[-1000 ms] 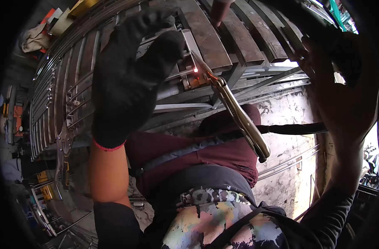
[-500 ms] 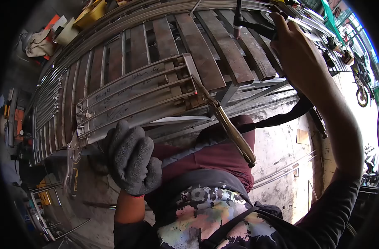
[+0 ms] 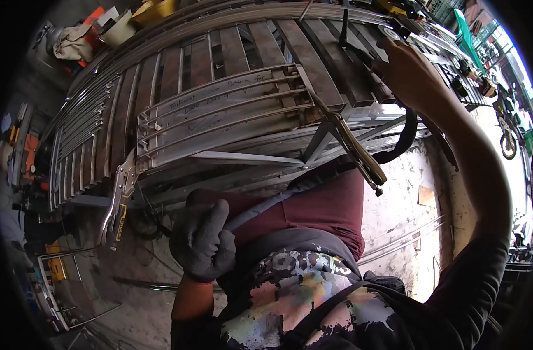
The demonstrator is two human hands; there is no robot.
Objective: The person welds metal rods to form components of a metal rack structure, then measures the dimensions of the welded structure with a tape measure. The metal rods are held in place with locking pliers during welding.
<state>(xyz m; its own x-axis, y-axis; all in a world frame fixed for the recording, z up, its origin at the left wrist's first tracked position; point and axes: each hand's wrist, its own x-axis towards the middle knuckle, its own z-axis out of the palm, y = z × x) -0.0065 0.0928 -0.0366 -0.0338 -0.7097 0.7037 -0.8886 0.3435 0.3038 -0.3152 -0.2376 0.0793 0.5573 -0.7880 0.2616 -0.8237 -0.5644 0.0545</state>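
Bare and curled, my right hand grips a black TIG welding torch over the far right of the slatted metal table. The torch cable, in a dark sleeve, loops down from it and crosses my lap. My left hand, in a grey work glove, is closed in front of my lap; the sleeved cable runs into its curled fingers. On the table sits a metal plate with handwriting and several thin rods across it. Locking pliers clamp its left corner, and a second pair clamps its right end.
Rusty flat bars form the slatted tabletop. Several thin metal rods lie at its left. A yellow container and a cloth are at the back left. A motorbike stands far right.
My left hand has drawn back from the plate's lower edge toward my lap. The torch has tilted, its pink nozzle no longer showing. My view has shifted, moving the plate rightward in frame.
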